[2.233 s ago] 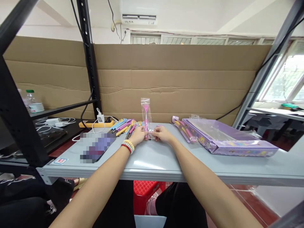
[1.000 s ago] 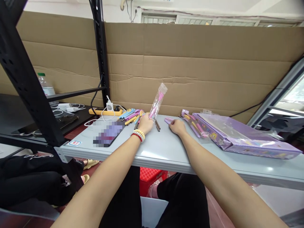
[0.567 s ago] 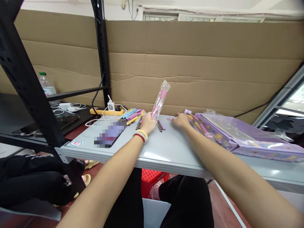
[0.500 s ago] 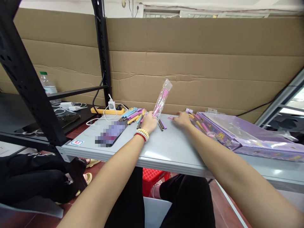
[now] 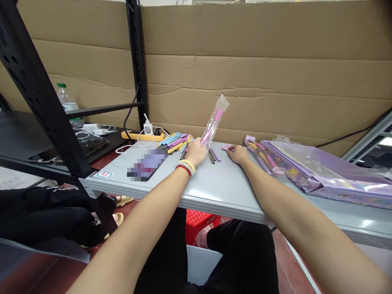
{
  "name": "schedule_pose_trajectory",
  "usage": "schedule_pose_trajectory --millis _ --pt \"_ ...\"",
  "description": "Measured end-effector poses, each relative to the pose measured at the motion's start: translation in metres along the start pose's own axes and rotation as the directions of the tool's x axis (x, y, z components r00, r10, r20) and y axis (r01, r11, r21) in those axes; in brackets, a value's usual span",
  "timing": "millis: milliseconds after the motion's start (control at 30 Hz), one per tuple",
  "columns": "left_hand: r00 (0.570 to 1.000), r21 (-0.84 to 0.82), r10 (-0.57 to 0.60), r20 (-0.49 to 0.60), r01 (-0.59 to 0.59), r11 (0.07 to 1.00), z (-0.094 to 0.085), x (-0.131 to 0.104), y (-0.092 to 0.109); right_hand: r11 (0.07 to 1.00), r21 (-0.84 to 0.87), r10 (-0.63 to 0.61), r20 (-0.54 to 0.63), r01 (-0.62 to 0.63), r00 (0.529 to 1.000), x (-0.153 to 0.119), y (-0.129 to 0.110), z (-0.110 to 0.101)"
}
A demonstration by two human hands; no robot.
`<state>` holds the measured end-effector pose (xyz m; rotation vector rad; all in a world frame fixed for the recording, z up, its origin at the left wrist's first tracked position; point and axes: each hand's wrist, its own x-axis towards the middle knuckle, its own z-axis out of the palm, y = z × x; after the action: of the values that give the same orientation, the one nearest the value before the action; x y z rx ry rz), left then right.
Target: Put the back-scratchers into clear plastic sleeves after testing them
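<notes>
A clear plastic bag (image 5: 216,118) with pink pens inside is gripped at its lower end by my left hand (image 5: 196,153), and it tilts up to the right. My right hand (image 5: 238,155) rests on the grey table, its fingers closed on the edge of a small pink card (image 5: 226,147). Left of my left hand lies a pile of colourful pens (image 5: 176,141). Between my hands are a few loose pens (image 5: 213,155). Bagged pens (image 5: 263,158) lie right of my right hand.
A purple box (image 5: 318,171) covers the table's right side. A phone (image 5: 147,164) lies at the left, near an orange power strip (image 5: 142,135) with white cables. A black shelf post (image 5: 137,61) stands behind. Another person's legs (image 5: 55,216) are at lower left.
My right hand has settled lower on the table and now pinches the pink card. My left hand still holds the bag. The view has tilted down slightly.
</notes>
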<state>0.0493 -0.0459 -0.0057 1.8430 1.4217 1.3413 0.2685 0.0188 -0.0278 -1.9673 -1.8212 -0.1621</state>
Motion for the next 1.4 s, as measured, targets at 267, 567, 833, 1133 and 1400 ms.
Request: schedule_pose_trajectory --millis 267,567,833,1133,1400 --pt "1.000 0.024 -0.010 0.014 0.010 1.000 -0.003 -0.003 0.005 0.997 0.047 -0.050 -0.071 0.053 0.996 -0.005 -0.003 -0.003" --pt "1.000 -0.008 0.025 0.015 -0.025 1.000 0.001 0.004 -0.007 0.899 0.401 0.109 -0.595 0.176 0.796 -0.010 -0.031 -0.058" --pt "0.993 0.183 0.090 0.078 -0.103 0.978 -0.009 -0.004 -0.002 0.411 0.890 0.219 -0.306 0.197 0.926 -0.029 -0.027 -0.060" --pt "0.982 0.321 0.174 0.068 -0.187 0.928 -0.015 -0.008 -0.001 0.437 0.851 0.225 -0.419 0.293 0.880 -0.042 -0.012 -0.065" --pt "0.985 0.442 0.151 0.088 -0.174 0.880 -0.017 -0.009 0.002 0.625 0.725 0.246 -0.535 0.289 0.809 -0.037 -0.003 -0.061"
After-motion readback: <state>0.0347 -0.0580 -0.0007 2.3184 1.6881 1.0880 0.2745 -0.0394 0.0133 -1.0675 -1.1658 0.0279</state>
